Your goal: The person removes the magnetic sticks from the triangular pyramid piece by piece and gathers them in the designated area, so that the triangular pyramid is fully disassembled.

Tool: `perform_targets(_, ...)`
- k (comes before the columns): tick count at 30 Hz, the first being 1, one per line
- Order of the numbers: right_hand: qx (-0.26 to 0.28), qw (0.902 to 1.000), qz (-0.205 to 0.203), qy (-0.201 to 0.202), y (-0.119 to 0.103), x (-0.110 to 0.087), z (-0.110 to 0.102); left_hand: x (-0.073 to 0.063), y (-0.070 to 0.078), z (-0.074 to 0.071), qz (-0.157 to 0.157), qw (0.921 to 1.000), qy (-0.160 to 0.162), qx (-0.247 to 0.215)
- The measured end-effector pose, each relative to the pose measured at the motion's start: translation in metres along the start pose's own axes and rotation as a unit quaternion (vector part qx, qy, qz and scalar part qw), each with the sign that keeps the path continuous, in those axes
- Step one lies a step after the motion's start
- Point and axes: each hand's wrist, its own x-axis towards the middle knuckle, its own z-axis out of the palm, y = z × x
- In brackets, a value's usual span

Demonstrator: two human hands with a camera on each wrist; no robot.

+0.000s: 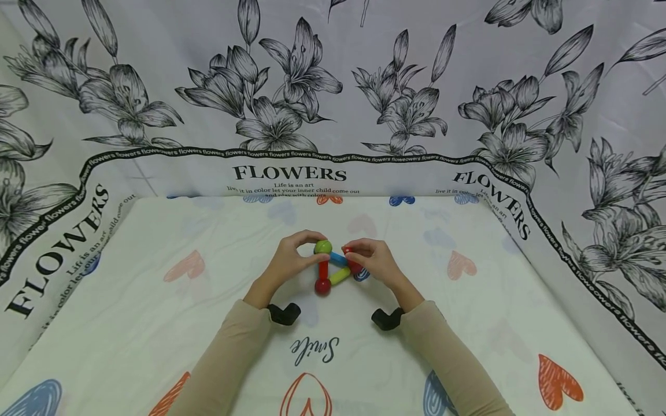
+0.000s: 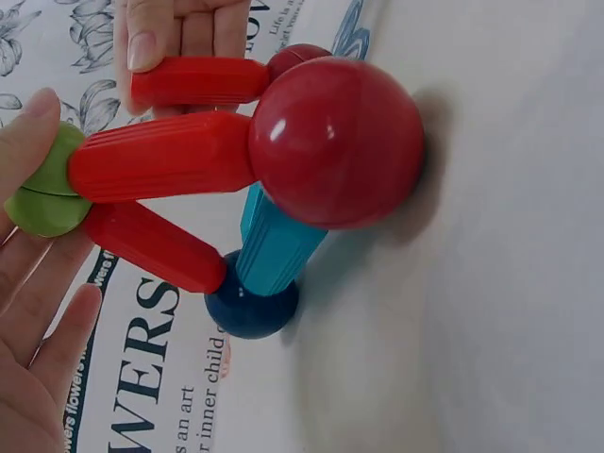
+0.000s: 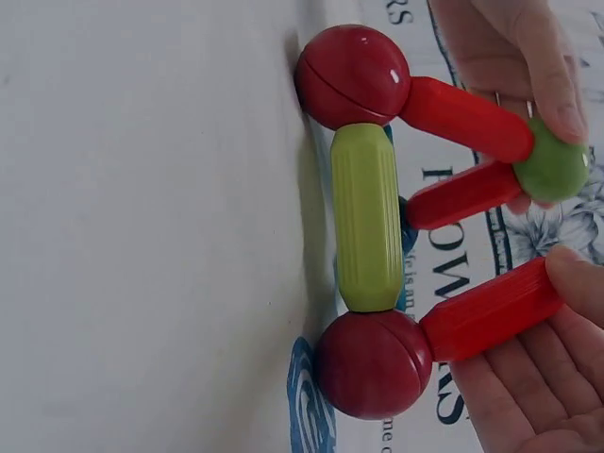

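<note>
Fingers (image 2: 47, 283) on seamed green ball (image 2: 45, 206)

White cloth backdrop (image 1: 208, 34) on far, left and right sides, printed with black line-drawn lilies (image 1: 283, 86). Black band (image 1: 291, 154) of repeated "flowers" near the bottom, big "FLOWERS" lettering (image 1: 289, 173) under it. Surface (image 1: 130, 335): white cover, orange, blue and faded pink hearts (image 1: 559, 381), "Smile" script (image 1: 314, 350) near side. Light soft, backdrop greyer than surface.
</note>
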Motion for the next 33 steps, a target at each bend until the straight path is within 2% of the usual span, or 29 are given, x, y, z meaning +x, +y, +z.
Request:
perform_targets(6, -0.014, 0.9998, 0.009, 0.011, -0.002, -0.004, -0.004, -0.003, -0.001, -0.008, -0.009, 0.9998, 0.0, 0.018)
perform_targets(13, -0.023, 0.9996, -0.007, 0.014, 0.001, -0.008, -0.012, -0.008, -0.005, -0.015, -0.003, 0.9995, 0.0, 0.032)
perform_targets(23, -0.04, 0.9991, -0.006, 0.015, 0.0, -0.013, -0.021, -0.017, -0.008, -0.028, -0.014, 0.9985, -0.006, 0.052)
perform_targets(28, -0.052, 0.9985, 0.003, 0.017, 0.003, -0.015, -0.027, -0.021, -0.011, -0.033, -0.008, 0.9983, -0.01, 0.056)
perform_targets(33, -0.061, 0.9979, 0.015, 0.017, 0.007, -0.019, -0.034, -0.024, -0.013, -0.038, -0.021, 0.9977, -0.021, 0.062)
